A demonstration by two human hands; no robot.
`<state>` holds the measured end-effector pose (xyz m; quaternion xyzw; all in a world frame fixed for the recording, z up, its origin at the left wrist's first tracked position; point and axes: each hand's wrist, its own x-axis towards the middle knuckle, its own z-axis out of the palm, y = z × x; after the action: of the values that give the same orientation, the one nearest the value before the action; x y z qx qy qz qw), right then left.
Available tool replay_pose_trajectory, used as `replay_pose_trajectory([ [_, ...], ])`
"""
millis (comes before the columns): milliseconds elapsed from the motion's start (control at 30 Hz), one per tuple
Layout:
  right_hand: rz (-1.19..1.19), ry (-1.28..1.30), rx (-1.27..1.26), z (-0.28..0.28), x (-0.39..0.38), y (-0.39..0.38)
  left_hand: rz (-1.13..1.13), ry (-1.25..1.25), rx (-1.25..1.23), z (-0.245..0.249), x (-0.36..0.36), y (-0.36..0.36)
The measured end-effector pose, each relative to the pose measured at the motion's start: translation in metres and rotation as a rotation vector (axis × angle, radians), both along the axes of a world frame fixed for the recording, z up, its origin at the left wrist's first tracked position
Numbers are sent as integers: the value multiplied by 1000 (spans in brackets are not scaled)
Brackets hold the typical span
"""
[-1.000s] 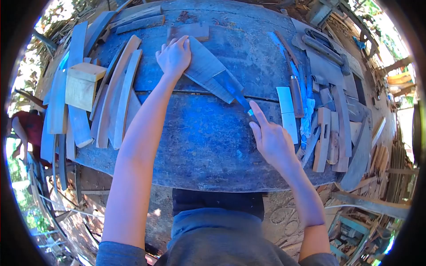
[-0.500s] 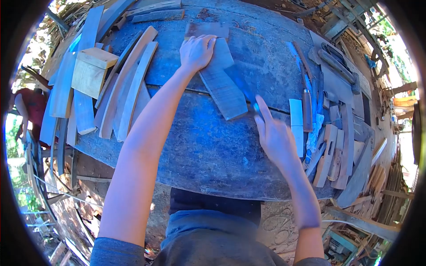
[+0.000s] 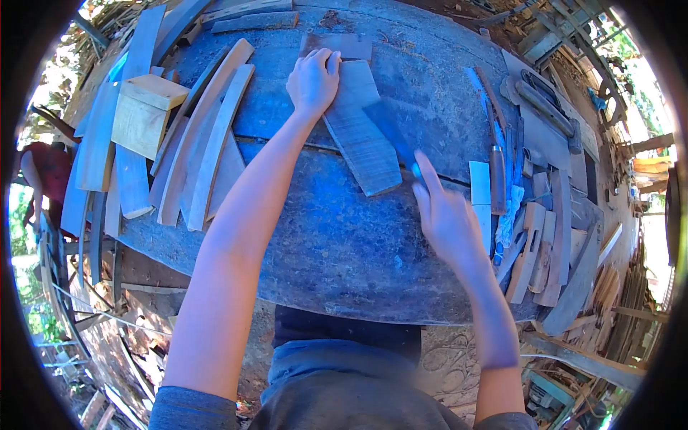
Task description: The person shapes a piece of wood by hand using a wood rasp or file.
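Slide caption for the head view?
Wood-strewn workbench: left hand at the far end of a board, right hand holding a bladed tool beside it.

Left hand (image 3: 314, 82) on wooden board (image 3: 363, 143), right hand (image 3: 450, 228) with blade (image 3: 391, 134) at board's edge

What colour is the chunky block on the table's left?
The block is pale yellow; see the head view.

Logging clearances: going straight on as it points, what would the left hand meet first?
Probably the brown wood piece just beyond the left hand; they overlap in view, so they may already touch.
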<state>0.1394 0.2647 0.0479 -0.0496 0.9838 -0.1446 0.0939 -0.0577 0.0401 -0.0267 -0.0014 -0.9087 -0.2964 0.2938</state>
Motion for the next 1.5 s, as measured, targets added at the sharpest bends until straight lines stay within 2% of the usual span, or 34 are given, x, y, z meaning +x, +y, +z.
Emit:
replay_pose_trajectory([
  [33, -2, -111, 12, 3, 11, 5, 1, -67, 95, 0, 0, -1],
  [100, -14, -128, -16, 3, 9, 3, -1, -52, 99, -5, -2, -4],
  [233, 3, 78, -44, -13, -69, -19, 9, -33, 112, -2, -1, -2],
  [300, -2, 137, -23, -13, -75, -23, 22, -56, 114, 3, 2, -1],
  [400, 5, 57, -20, -2, -38, -10, 35, -118, 147, 6, 3, 1],
  [467, -47, -193, 19, 9, -3, -2, 52, -154, 175, 2, -1, -1],
  [500, -41, -203, 24, 7, -6, -1, 41, -109, 163, -1, -4, -3],
  [567, -9, -64, -104, 2, -14, -1, 14, -74, 141, -6, 1, -1],
  [600, -10, -54, -108, -4, -33, -5, 12, -61, 137, -5, 0, -1],
  [667, 16, 148, -33, -18, -75, -19, 25, -37, 129, -4, 0, -3],
  [767, 18, 167, -18, -16, -84, -28, 26, -13, 130, -4, -1, -2],
  [900, 36, 20, -46, 3, -10, -5, 43, -113, 215, -1, -2, -1],
  [967, 35, -135, 28, 13, 18, 1, 50, -137, 253, -4, 0, -4],
  [1000, 34, -144, 27, 10, 17, 1, 47, -138, 255, -2, 1, -3],
  [1067, 104, 9, -57, 6, -4, -2, 37, -126, 256, 3, -1, 0],
  [1167, 86, 74, 22, 1, -37, -25, 31, -138, 245, -3, -1, -6],
  [1300, 103, 16, 7, 6, 10, -10, -10, -123, 357, -3, -3, -9],
  [1367, 70, -174, -7, 14, 46, 5, -15, -134, 426, -7, -3, -8],
  [1500, 110, -87, 35, 9, 29, 2, -73, -83, 487, -14, -8, -10],
])
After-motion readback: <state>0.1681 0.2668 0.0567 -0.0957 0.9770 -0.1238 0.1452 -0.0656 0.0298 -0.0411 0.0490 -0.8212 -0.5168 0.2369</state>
